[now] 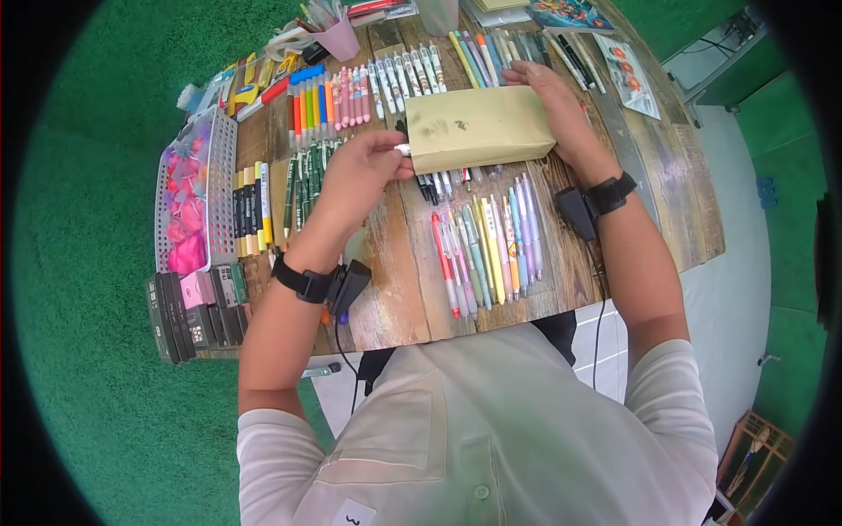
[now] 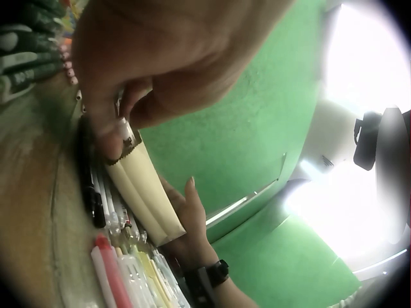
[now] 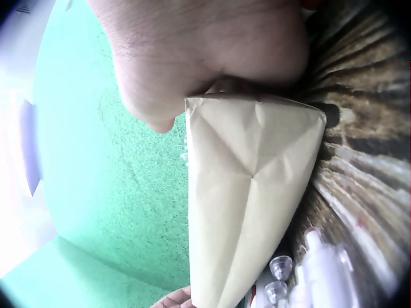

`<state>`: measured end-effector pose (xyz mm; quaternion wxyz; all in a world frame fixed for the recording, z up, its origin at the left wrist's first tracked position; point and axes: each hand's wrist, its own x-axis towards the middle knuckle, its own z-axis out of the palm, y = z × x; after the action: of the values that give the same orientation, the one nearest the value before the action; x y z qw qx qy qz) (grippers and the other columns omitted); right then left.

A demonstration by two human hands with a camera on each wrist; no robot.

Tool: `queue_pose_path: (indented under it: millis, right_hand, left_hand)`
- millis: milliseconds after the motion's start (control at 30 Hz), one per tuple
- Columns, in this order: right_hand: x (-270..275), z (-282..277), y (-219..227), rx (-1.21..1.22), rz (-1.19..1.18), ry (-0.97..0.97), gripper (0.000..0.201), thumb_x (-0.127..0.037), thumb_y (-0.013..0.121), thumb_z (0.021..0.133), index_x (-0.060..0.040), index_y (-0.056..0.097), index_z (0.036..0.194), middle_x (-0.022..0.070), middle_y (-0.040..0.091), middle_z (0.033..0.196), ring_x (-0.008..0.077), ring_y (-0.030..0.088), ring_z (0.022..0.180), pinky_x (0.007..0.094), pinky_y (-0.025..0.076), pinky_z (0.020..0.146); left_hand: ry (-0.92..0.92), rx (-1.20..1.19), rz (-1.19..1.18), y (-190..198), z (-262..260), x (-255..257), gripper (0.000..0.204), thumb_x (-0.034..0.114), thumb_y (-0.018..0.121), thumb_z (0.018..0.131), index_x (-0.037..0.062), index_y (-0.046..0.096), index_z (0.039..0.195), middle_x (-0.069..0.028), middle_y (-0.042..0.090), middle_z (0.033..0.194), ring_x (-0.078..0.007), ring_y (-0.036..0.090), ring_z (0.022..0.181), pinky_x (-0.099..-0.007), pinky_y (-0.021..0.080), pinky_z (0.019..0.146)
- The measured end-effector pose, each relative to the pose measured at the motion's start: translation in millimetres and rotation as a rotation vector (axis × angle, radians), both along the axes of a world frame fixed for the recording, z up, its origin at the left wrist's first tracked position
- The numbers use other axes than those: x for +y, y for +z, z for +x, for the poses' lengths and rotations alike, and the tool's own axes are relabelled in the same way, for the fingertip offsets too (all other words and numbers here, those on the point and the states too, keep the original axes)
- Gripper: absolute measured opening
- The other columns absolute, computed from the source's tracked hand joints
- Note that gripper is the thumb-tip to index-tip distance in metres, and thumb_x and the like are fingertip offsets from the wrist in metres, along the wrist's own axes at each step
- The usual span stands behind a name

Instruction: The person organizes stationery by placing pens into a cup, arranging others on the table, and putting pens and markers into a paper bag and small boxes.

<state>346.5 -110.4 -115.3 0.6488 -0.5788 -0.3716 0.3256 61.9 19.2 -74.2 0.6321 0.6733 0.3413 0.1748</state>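
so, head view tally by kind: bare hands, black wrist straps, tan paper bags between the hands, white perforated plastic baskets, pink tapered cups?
Bare left hand and right hand: 2
Black left wrist strap and right wrist strap: 2
Tan paper bag: 1
White perforated plastic basket: 1
Pink tapered cup: 1
Total: 7

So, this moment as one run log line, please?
paper bag: over pens; left hand: pinches white item at bag mouth; right hand: holds closed end

The paper bag [image 1: 482, 129] partly hides pens [image 1: 445, 185] beneath.
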Motion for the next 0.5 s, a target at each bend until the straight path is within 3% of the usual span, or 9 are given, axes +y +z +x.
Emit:
queue_pose_path:
  millis: [67, 167, 233, 300, 400, 500]
  right_hand:
    - [1.4, -0.3, 0.2, -0.008, 0.001, 0.004, 0.058, -0.038, 0.044, 0.111, 0.0065, 0.046, 0.147, 0.0201, 0.059, 0.142, 0.0254, 0.058, 0.131, 0.0367, 0.044, 0.112]
    - [-3.2, -3.7, 4.1, -0.028, 0.035, -0.015, 0.057, -0.045, 0.049, 0.109, 0.0024, 0.053, 0.141, 0.0127, 0.064, 0.136, 0.0202, 0.059, 0.125, 0.0314, 0.042, 0.109]
    - [-2.9, 8.8, -8.1, -0.050, 0.033, -0.008, 0.058, -0.044, 0.049, 0.109, 0.0028, 0.053, 0.142, 0.0139, 0.064, 0.137, 0.0207, 0.059, 0.126, 0.0320, 0.043, 0.110]
    - [5.6, 10.5, -14.3, -0.007, 0.023, -0.021, 0.059, -0.044, 0.047, 0.109, 0.0041, 0.051, 0.144, 0.0170, 0.062, 0.139, 0.0225, 0.059, 0.128, 0.0335, 0.043, 0.111]
    - [3.1, 1.4, -2.0, 0.079, 0.020, -0.017, 0.062, -0.043, 0.045, 0.110, 0.0070, 0.048, 0.146, 0.0213, 0.059, 0.143, 0.0259, 0.057, 0.132, 0.0363, 0.042, 0.114]
    - [4.1, -2.1, 1.8, 0.074, 0.016, -0.005, 0.062, -0.042, 0.044, 0.110, 0.0080, 0.047, 0.146, 0.0217, 0.058, 0.144, 0.0265, 0.057, 0.132, 0.0367, 0.042, 0.114]
  left_hand:
    - [0.037, -0.044, 0.010, -0.2, -1.0, -3.0, 0.032, 0.002, 0.061, 0.099, -0.0119, 0.060, 0.128, -0.0127, 0.073, 0.102, -0.0165, 0.072, 0.089, -0.0299, 0.060, 0.082]
    - [0.044, -0.139, -0.086, 4.6, 9.0, -13.4, 0.029, 0.000, 0.065, 0.095, -0.0098, 0.064, 0.121, -0.0122, 0.073, 0.101, -0.0155, 0.071, 0.086, -0.0291, 0.059, 0.078]
    - [0.013, -0.106, -0.006, -5.8, 11.4, -10.8, 0.025, -0.002, 0.067, 0.090, -0.0070, 0.066, 0.115, -0.0112, 0.073, 0.098, -0.0156, 0.071, 0.083, -0.0279, 0.058, 0.073]
    - [0.023, -0.084, 0.075, -17.2, 14.2, -9.7, 0.019, 0.000, 0.070, 0.087, -0.0050, 0.068, 0.105, -0.0095, 0.073, 0.090, -0.0146, 0.070, 0.079, -0.0275, 0.057, 0.069]
    - [-0.049, 0.028, 0.167, -5.8, 11.8, -12.3, 0.020, 0.011, 0.074, 0.091, -0.0042, 0.076, 0.105, -0.0070, 0.077, 0.095, -0.0093, 0.068, 0.085, -0.0258, 0.054, 0.078]
    - [-0.149, 0.129, 0.214, 10.0, -0.4, -1.7, 0.021, 0.013, 0.074, 0.092, -0.0019, 0.077, 0.106, -0.0078, 0.078, 0.095, -0.0104, 0.069, 0.084, -0.0277, 0.054, 0.078]
